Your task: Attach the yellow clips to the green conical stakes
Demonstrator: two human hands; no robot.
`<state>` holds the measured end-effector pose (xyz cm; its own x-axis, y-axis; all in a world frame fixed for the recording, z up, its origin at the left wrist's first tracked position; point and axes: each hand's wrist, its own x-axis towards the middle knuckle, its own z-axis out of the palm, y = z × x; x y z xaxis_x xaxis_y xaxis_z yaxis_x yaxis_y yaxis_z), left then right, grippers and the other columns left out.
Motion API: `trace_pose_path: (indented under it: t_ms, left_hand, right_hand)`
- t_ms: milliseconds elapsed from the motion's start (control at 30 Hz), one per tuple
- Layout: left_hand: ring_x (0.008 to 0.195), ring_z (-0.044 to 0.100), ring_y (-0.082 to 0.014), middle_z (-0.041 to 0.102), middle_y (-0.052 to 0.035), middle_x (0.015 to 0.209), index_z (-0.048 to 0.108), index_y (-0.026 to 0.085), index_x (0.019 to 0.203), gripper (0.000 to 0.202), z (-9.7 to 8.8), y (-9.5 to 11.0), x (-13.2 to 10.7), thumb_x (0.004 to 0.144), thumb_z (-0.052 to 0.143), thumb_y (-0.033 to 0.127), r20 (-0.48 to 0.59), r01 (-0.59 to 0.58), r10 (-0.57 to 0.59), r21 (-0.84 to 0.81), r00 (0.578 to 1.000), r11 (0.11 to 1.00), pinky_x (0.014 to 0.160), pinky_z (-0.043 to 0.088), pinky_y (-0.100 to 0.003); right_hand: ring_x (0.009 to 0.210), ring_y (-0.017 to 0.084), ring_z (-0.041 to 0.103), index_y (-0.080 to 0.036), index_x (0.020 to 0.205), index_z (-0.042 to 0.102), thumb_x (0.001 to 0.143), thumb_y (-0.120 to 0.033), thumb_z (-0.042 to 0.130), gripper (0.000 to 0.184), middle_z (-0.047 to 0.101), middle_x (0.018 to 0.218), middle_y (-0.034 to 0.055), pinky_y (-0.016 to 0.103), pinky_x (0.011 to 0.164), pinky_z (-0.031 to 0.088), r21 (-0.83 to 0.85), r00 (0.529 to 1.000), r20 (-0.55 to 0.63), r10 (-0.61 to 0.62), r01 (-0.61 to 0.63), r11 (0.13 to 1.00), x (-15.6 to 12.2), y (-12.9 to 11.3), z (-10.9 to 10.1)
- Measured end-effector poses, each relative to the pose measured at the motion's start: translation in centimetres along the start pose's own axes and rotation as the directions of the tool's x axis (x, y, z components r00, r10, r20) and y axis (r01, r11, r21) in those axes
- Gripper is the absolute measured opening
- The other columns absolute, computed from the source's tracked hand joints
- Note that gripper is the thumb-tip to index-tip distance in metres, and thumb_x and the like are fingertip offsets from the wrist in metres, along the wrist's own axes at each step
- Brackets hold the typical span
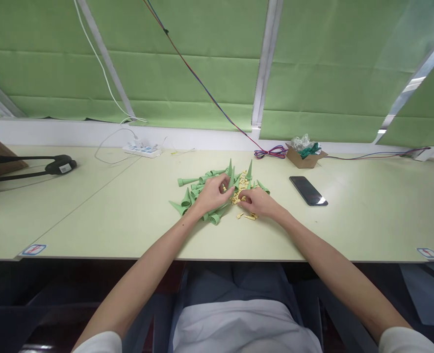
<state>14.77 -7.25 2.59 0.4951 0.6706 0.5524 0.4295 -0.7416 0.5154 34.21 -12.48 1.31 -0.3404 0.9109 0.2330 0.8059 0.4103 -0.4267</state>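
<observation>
While the left hand (pixel 212 194) grips a green cone (pixel 232 178) between thumb and fingers, the right hand (pixel 258 201) is curled just beside it, fingertips down at the yellow pieces (pixel 243 182); whether these pinch one, I cannot tell. The held cone's long axis stands nearly upright, its tip up and toward the tabletop's back edge. The relation that matters is the narrow gap between the hands: the yellow pieces lie there and beyond it, nearer the right hand, so the held cone is just to their left. A few loose yellow bits (pixel 251 216) lie nearer the front edge of the tabletop (pixel 367 211), below the right hand. Crowding under and around the left hand is a heap of green cones (pixel 187 197), lying at many angles, while an upright cone (pixel 249 170) stands behind the right hand; both could hamper the fingers. Farther right lies a phone (pixel 308 190), well apart, and toward the back edge sit a cardboard box (pixel 302 159), a cable coil (pixel 271 152) and, leftward, a power strip (pixel 143 150).
</observation>
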Motion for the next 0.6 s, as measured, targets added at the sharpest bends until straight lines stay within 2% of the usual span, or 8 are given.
trace_pose_path:
  t_ms: [200,400,500,600]
  left_hand:
    - [0.056,0.052,-0.0112,0.061,0.0023,0.074,0.053,0.019,0.081,0.012,0.0,0.0,0.0,0.083,0.06,0.029,0.01,-0.011,0.011,0.019,1.0,1.0,0.057,0.041,-0.026]
    - [0.056,0.051,-0.0114,0.06,0.0023,0.071,0.053,0.019,0.08,0.012,0.0,0.0,-0.1,0.082,0.06,0.028,0.003,-0.012,0.012,0.029,1.0,1.0,0.058,0.041,-0.026]
    - [0.056,0.052,-0.0112,0.061,0.0022,0.073,0.054,0.019,0.082,0.011,0.0,0.1,-0.1,0.082,0.06,0.028,0.002,0.0,0.0,-0.001,1.0,1.0,0.058,0.041,-0.026]
    - [0.056,0.053,-0.0114,0.061,0.0023,0.073,0.054,0.019,0.081,0.012,0.0,0.2,-0.1,0.082,0.06,0.029,-0.007,0.013,-0.013,-0.027,1.0,1.0,0.058,0.041,-0.026]
  right_hand:
    - [0.055,0.011,0.048,-0.015,0.098,0.069,0.088,-0.021,0.062,0.014,0.059,0.06,-0.0019,0.024,0.06,0.03,0.018,0.999,-0.032,-0.006,0.007,1.0,0.0,0.0,0.0]
    - [0.053,0.01,0.048,-0.017,0.086,0.07,0.087,-0.021,0.061,0.01,0.058,0.058,-0.0028,0.024,0.06,0.034,0.144,0.994,-0.1,-0.045,0.059,0.988,-0.2,0.2,-1.0]
    - [0.057,0.011,0.052,-0.016,0.084,0.07,0.084,-0.024,0.064,0.01,0.061,0.061,-0.0011,0.023,0.059,0.037,0.239,0.996,-0.028,-0.082,0.087,0.967,-0.5,0.2,-1.6]
    - [0.062,0.012,0.056,-0.016,0.086,0.071,0.08,-0.025,0.068,0.011,0.067,0.072,0.0021,0.023,0.059,0.04,0.262,0.985,0.065,-0.159,0.136,0.955,-0.7,0.0,-1.8]
